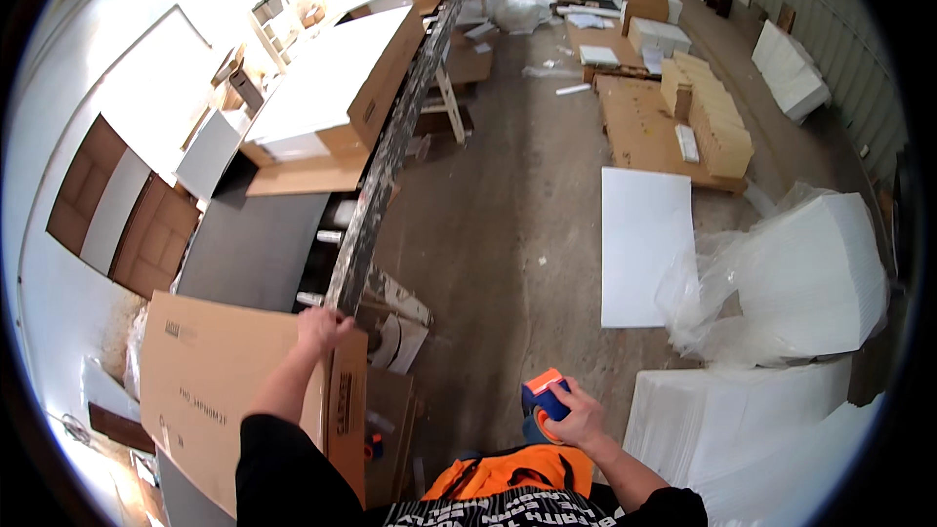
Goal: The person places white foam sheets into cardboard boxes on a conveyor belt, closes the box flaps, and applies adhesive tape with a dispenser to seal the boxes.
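A large brown cardboard box (210,371) lies flat at the lower left, on the conveyor table. My left hand (322,329) is at the box's far right corner, its fingers curled over the edge beside the table's worn rail. In front of my body, over the floor, my right hand (582,416) is wrapped round a blue and orange tape gun (543,394). The tape gun is apart from the box. My fingers hide part of its handle.
Farther along the conveyor (259,244) sits another big carton (337,88) with a white top. On the right are a white panel (644,244) on the floor, plastic-wrapped white sheets (810,273), a stack of white foam sheets (727,420) and folded cardboard pieces (708,112).
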Motion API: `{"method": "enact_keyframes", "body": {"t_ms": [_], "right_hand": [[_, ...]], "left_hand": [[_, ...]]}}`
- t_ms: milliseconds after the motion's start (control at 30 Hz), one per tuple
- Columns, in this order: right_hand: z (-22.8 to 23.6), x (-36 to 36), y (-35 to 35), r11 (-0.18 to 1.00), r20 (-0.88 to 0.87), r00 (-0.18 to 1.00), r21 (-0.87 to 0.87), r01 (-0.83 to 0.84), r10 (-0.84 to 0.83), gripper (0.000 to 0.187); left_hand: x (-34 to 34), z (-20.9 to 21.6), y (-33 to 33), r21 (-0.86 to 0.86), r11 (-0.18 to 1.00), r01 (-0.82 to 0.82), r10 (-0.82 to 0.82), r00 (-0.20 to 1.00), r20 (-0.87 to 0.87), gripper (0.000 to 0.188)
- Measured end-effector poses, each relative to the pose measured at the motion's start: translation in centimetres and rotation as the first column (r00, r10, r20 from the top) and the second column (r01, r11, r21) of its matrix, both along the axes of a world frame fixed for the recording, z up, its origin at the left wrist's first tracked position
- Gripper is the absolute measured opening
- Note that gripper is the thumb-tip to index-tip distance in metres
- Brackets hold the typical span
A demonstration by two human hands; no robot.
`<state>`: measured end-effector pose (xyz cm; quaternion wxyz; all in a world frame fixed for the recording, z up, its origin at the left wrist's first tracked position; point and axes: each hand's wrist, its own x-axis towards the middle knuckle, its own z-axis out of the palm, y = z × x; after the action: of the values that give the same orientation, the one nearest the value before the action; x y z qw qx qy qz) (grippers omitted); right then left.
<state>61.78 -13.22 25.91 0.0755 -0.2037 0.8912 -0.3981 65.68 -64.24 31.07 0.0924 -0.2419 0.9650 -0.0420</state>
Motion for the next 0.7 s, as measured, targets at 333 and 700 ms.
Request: {"method": "enact_keyframes", "body": {"t_ms": [333, 700], "right_hand": [[2.0, -7.6, -11.0, 0.978, -0.005, 0.987, -0.133, -0.162, 0.162, 0.059], [-2.0, -15.0, -22.2, 0.808, 0.569, 0.615, -0.551, -0.208, 0.546, 0.073]], "left_hand": [[-0.7, 1.4, 3.3, 0.081, 0.996, -0.039, 0.044, 0.998, -0.054, 0.047], [3.9, 3.3, 7.9, 0.132, 0.913, -0.385, 0.406, 0.886, -0.224, 0.113]]}}
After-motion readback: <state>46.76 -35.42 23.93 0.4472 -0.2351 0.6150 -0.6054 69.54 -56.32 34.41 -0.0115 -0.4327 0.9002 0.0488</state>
